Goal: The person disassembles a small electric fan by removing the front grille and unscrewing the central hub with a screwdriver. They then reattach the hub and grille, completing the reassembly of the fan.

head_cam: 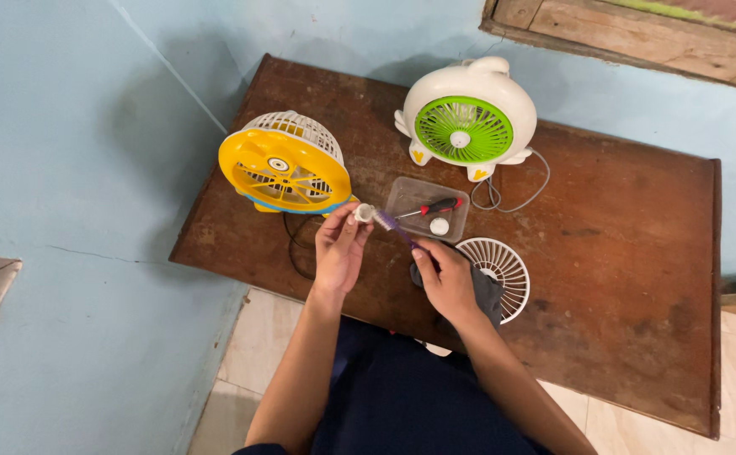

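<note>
Left hand (340,249) pinches a white cap (363,213) — right hand (446,278) grips a purple brush (392,224); clear tray (406,192) (screwdriver (435,206), white knob (440,226)).

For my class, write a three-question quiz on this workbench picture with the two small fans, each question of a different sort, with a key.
1. True or false: the left hand holds a small white part.
2. Which item lies in the clear plastic tray? A) scissors B) red-handled screwdriver C) a coin
3. Fill in: the right hand holds a ______ brush against the white part.

Key
1. True.
2. B; a small white cap lies beside it.
3. Purple.
</note>
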